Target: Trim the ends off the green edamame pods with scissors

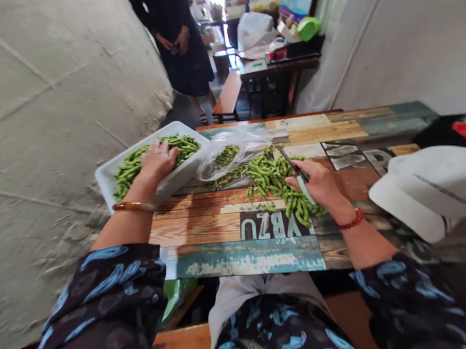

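A: Near field first. Right hand [317, 184]?
B: Grip closed around scissors [294, 167] with pale green handles, blades pointing toward 11 o'clock. Hand rests on the loose pile of green pods [273, 179] at centre of the surface [205, 227]. Red bracelet at the wrist.
A: Left hand [158, 161]?
B: At 10 o'clock from the pile, palm down on pods in the white tray [109, 180]. Fingers curled; cannot tell whether they hold a pod. Tray overhangs the left edge of the surface.
A: Between tray and pile?
B: Clear plastic bag [231, 150], a few pods inside, touching both.
A: Further out?
B: White cap [429, 190] at 3 o'clock. At 12 o'clock, far off, a person in dark clothes [179, 40] stands beside a bench and second table.
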`<state>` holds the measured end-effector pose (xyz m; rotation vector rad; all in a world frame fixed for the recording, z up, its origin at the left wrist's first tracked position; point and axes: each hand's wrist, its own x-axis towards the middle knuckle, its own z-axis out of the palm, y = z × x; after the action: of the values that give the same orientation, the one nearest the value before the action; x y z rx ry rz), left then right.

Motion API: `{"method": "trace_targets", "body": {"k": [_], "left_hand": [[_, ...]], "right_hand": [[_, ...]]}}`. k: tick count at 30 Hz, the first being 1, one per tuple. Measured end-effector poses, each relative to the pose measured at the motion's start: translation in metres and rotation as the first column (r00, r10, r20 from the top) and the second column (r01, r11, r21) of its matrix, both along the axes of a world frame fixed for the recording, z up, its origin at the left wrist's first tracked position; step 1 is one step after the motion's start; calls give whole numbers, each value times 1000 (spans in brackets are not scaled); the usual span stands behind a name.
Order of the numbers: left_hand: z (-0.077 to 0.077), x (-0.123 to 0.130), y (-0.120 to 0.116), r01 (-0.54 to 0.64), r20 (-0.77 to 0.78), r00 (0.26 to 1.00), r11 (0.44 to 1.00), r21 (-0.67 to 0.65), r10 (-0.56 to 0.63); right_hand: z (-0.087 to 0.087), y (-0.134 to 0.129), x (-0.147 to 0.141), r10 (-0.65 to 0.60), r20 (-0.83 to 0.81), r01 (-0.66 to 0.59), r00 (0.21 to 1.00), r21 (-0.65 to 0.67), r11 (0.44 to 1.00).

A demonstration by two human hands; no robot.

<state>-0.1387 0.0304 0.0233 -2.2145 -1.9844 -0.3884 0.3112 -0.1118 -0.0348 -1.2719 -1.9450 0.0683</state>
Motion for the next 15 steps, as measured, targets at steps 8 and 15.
{"method": "trace_targets", "body": {"k": [8,15], "left_hand": [[14,103,-57,223,184,950,960,168,-252],[-29,256,-158,775,435,589,629,-64,-681]], "right_hand": [[17,1,11,-50,-195,39,979,-58,998],[20,7,26,-115,-340,102,934,-55,993]]}}
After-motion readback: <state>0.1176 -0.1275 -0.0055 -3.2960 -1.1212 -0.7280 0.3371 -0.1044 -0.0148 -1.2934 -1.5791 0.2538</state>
